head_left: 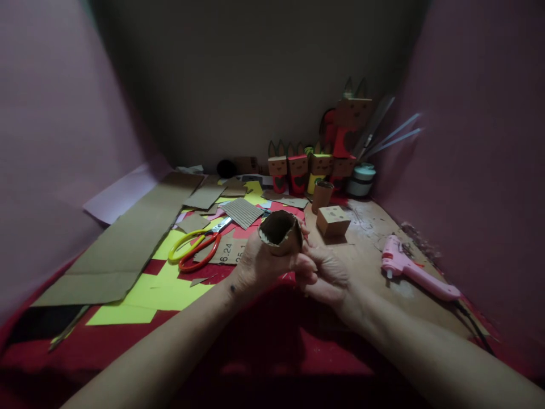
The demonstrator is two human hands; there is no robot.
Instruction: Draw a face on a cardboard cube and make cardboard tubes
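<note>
A short brown cardboard tube (pixel 279 236) with a ragged, torn top rim is held up in front of me, its open end facing me. My left hand (pixel 261 264) wraps around its left and lower side. My right hand (pixel 326 272) is closed at its right side, with fingertips on the tube; part of those fingers is hidden behind it. Just beyond my hands lie scissors (pixel 202 244) with one yellow and one red handle, and a piece of corrugated cardboard (pixel 242 213). A small cardboard box (pixel 333 221) with dark spots sits past my right hand.
A pink glue gun (pixel 417 270) lies at right on a cardboard board (pixel 361 307). Another tube (pixel 322 197) stands near several box-headed cardboard figures (pixel 298 173) at the back. A large cardboard sheet (pixel 123 250) and yellow paper (pixel 166 292) cover the left. Pink walls (pixel 477 170) flank the table.
</note>
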